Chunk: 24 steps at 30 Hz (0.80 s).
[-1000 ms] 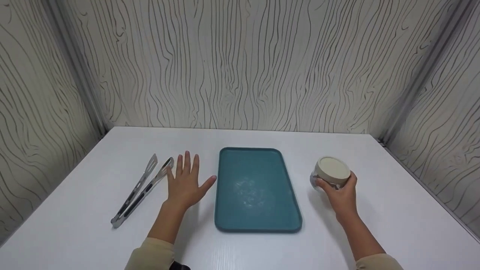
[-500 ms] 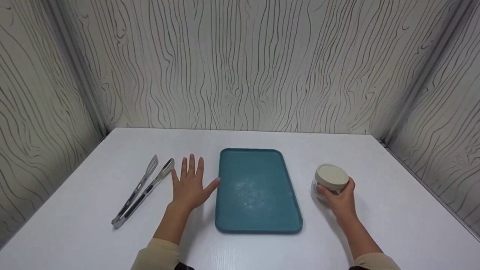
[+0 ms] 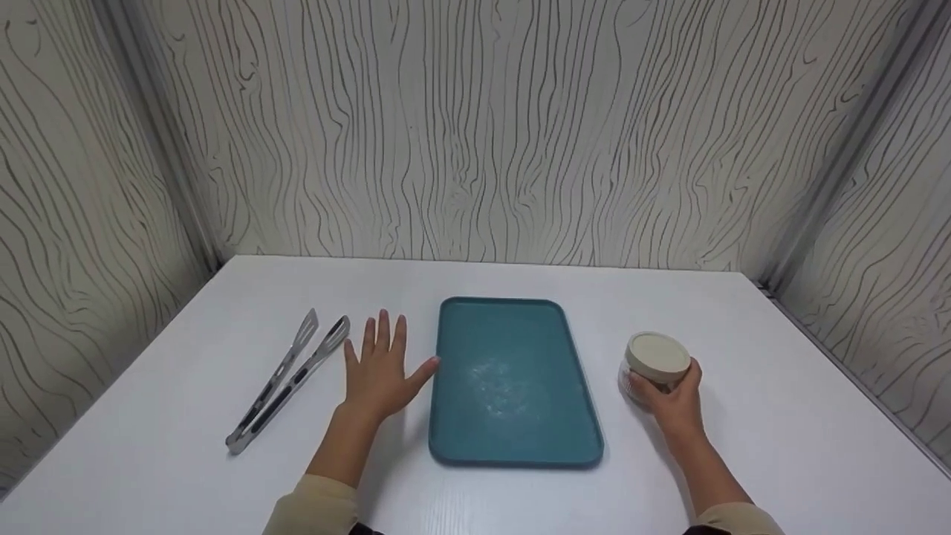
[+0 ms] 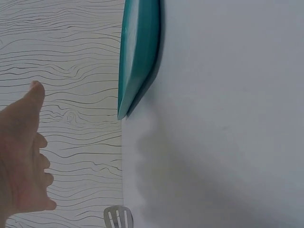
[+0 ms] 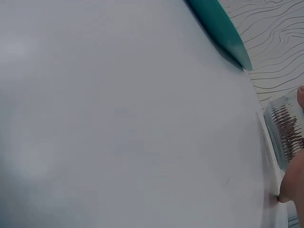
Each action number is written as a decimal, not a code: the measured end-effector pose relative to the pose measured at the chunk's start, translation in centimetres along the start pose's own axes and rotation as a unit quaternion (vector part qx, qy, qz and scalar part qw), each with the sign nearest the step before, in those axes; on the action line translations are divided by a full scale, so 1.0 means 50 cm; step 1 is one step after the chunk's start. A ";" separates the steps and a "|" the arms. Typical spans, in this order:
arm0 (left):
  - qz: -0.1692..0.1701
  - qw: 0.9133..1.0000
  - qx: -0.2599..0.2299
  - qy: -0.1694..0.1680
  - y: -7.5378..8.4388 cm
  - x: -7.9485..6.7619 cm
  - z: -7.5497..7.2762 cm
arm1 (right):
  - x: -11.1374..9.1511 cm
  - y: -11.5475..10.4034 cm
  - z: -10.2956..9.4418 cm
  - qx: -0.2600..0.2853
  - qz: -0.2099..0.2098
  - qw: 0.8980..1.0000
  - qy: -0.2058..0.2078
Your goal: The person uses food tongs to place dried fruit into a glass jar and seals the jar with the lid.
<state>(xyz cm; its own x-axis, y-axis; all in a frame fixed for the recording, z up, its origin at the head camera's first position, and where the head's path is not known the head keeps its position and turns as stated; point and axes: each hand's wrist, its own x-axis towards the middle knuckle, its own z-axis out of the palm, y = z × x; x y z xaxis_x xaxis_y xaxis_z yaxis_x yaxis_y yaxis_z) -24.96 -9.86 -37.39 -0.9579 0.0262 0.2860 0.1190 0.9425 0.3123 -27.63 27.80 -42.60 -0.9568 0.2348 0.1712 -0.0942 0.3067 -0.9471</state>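
Observation:
On the right of the head view, my right hand grips a clear jar with a cream lid, thumb on one side and fingers on the other. In the right wrist view the clear jar wall shows dark brown contents or print, and its base is at or very near the tabletop. My left hand is spread with straight fingers, holding nothing, between the metal tongs and the teal tray. Its thumb tip appears over the tray's left rim in the head view; the left wrist view shows the hand raised above the table.
The tray lies flat mid-table, and the tongs lie spread apart on the left with slotted ends pointing away. A white table carries everything. Wood-grain patterned panels stand behind it and at both sides.
My right hand has brought the jar down and slightly nearer, and it is more upright. My left hand has shifted a little right, fingers still spread. The view has moved slightly.

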 end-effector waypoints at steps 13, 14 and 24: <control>0.004 1.000 0.004 -0.003 0.006 0.003 0.004 | 0.001 -0.002 -0.011 -0.006 0.002 1.000 -0.003; 0.005 1.000 0.002 -0.004 0.006 0.003 0.005 | 0.001 -0.002 -0.012 -0.011 0.004 1.000 -0.001; 0.006 1.000 0.002 -0.009 -0.002 0.000 0.008 | 0.004 -0.035 -0.042 -0.084 0.025 0.996 -0.005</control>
<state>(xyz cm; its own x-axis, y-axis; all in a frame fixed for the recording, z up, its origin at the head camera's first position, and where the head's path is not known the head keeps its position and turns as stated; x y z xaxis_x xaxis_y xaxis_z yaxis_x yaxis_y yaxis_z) -25.09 -9.82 -37.77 -0.9611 0.0436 0.2728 0.1295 0.9434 0.3055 -27.06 29.26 -40.36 -0.9619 0.2450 0.1216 0.0003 0.4454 -0.8953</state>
